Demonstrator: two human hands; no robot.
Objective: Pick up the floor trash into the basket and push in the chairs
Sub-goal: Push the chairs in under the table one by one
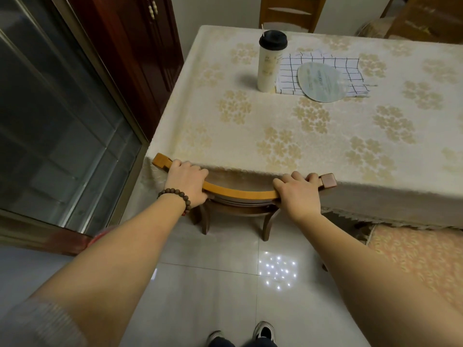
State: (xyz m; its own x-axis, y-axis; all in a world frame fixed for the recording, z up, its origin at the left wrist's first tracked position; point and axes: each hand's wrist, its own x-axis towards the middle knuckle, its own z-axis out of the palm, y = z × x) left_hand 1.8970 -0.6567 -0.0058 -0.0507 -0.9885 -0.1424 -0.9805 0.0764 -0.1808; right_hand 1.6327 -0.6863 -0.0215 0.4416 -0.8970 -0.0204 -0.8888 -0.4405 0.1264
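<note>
both hands, left (186,182) and right (295,194), grip the chair's top rail (240,194), chair tucked under the desk (275,136); no floor trash visible.

The chair (240,194) back touches the desk (300,136) near edge, leaving no gap. The floor (213,284) behind lies open.

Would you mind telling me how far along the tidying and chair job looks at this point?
Done: the near chair already sits tucked under the table; no trash shows on the visible floor tiles. In hand: the left hand and right hand both grip its top rail. Left: the basket is out of view, and the far chair may need checking.
</note>
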